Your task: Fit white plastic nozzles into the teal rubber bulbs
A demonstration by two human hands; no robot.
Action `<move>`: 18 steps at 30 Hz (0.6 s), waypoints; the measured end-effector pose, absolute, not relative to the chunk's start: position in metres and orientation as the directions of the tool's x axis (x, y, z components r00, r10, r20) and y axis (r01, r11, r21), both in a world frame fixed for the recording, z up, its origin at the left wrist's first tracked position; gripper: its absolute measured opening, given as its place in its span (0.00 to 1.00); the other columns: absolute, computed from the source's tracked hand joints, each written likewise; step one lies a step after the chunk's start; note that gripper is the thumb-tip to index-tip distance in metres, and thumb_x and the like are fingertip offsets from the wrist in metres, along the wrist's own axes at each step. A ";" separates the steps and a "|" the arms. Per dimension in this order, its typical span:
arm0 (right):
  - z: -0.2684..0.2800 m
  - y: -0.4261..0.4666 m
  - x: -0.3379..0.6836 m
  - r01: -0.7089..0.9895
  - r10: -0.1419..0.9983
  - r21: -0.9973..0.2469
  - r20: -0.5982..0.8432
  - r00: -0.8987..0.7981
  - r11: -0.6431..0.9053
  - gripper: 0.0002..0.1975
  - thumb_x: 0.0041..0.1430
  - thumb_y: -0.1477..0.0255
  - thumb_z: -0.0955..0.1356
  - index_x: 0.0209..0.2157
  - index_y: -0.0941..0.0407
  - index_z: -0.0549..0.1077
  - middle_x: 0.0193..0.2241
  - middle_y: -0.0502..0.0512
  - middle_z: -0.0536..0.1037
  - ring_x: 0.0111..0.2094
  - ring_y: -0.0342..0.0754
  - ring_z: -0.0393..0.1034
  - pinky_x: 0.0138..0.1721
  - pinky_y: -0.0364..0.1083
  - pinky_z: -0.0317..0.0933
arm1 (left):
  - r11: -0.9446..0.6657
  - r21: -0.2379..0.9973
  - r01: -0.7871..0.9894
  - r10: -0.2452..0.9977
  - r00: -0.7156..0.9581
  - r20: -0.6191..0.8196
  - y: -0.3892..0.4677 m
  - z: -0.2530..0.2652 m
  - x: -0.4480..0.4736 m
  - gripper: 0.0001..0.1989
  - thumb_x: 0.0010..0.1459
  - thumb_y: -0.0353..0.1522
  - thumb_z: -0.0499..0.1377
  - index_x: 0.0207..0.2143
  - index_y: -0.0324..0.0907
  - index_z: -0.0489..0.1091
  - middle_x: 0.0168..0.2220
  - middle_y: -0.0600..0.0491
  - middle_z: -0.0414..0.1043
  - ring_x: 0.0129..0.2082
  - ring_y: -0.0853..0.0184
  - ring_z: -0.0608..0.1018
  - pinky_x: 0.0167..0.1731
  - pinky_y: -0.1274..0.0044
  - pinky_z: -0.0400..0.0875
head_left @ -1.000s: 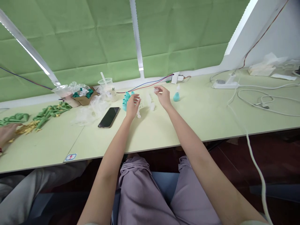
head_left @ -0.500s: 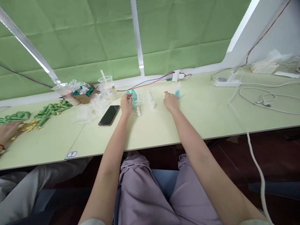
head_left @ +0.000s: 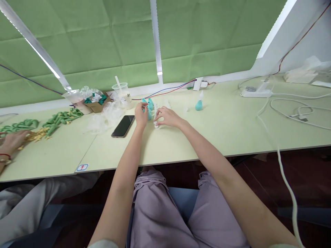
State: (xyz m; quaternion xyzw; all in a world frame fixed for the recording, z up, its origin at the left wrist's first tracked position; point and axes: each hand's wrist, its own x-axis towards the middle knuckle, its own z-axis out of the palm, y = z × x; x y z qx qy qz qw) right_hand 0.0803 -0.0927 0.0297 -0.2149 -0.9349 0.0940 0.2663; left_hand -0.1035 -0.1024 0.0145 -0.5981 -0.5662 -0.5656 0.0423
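Note:
Several small teal bulb-shaped pieces [head_left: 150,103] stand grouped left of centre. My left hand [head_left: 141,116] is at their near left side, its fingers curled against one teal piece and partly covering it. My right hand [head_left: 168,117] reaches over the row of small white pieces beside them. Its thumb and index finger pinch the nearest white piece [head_left: 156,124], at the near end of the row. Other white pieces [head_left: 167,103] lie partly hidden behind this hand. Off to the right, a teal bulb-shaped piece [head_left: 199,105] stands with a clear or white pointed tip on top.
A phone [head_left: 123,126] lies left of my left hand, near crumpled clear plastic [head_left: 103,119]. Behind are a drink cup [head_left: 124,96] and a cardboard box [head_left: 98,105]. A co-worker's hand [head_left: 14,140] is among green and yellow pieces. White cables [head_left: 289,103] lie at right.
My right hand has moved left, from beside the lone teal piece to the near end of the white row. My left hand stays by the teal group. The view has shifted slightly.

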 end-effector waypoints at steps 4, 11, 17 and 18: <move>0.024 -0.098 0.073 0.362 0.435 -0.247 0.404 -0.805 0.899 0.07 0.51 0.72 0.73 0.35 0.53 0.81 0.38 0.56 0.76 0.43 0.50 0.64 0.41 0.45 0.58 | -0.352 0.581 0.734 0.634 -0.270 0.725 -0.103 0.015 -0.103 0.08 0.55 0.24 0.50 0.34 0.41 0.68 0.36 0.50 0.72 0.33 0.68 0.72 0.39 0.74 0.66; 0.035 -0.091 0.078 0.333 0.690 -0.608 0.586 -0.426 0.721 0.06 0.54 0.69 0.70 0.33 0.53 0.80 0.33 0.51 0.80 0.34 0.45 0.70 0.39 0.44 0.60 | -0.415 0.554 0.722 0.665 -0.176 0.726 -0.102 0.016 -0.100 0.08 0.53 0.24 0.54 0.34 0.42 0.70 0.37 0.51 0.73 0.33 0.69 0.73 0.37 0.75 0.67; 0.034 -0.077 0.087 0.016 0.816 -0.847 0.505 -0.282 0.531 0.10 0.50 0.65 0.71 0.33 0.55 0.79 0.33 0.53 0.81 0.37 0.48 0.75 0.40 0.45 0.66 | -0.472 0.650 0.595 0.767 -0.087 0.636 -0.105 0.023 -0.077 0.08 0.47 0.32 0.65 0.33 0.43 0.74 0.31 0.51 0.75 0.31 0.65 0.74 0.35 0.72 0.68; 0.033 -0.076 0.087 0.010 0.816 -0.852 0.499 -0.292 0.524 0.10 0.49 0.65 0.72 0.33 0.55 0.79 0.33 0.53 0.81 0.37 0.48 0.75 0.41 0.45 0.66 | -0.464 0.687 0.559 0.783 -0.103 0.613 -0.105 0.025 -0.075 0.09 0.47 0.34 0.66 0.32 0.42 0.74 0.30 0.50 0.75 0.30 0.64 0.75 0.34 0.72 0.68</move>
